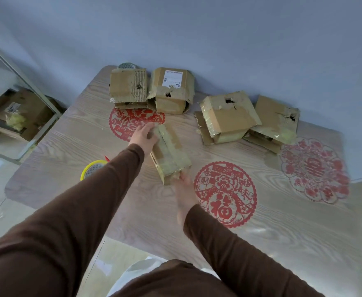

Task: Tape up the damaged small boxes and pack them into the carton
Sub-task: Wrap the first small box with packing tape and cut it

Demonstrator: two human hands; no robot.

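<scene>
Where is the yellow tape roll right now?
In the head view, the yellow tape roll lies on the wooden table near its left edge, partly hidden behind the left sleeve, left of the small box held between both hands.

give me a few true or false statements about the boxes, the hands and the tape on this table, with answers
1. Both hands are on the taped box in the middle of the table. True: the left hand at its far end, the right hand at its near end.
2. Four other boxes sit along the wall. True.
3. The box with the white label has no damage. False: a hole shows below the label.
4. The yellow tape roll is on top of a box. False: it lies on the table by the left sleeve.
5. The hands are gloved. False: bare.
</scene>
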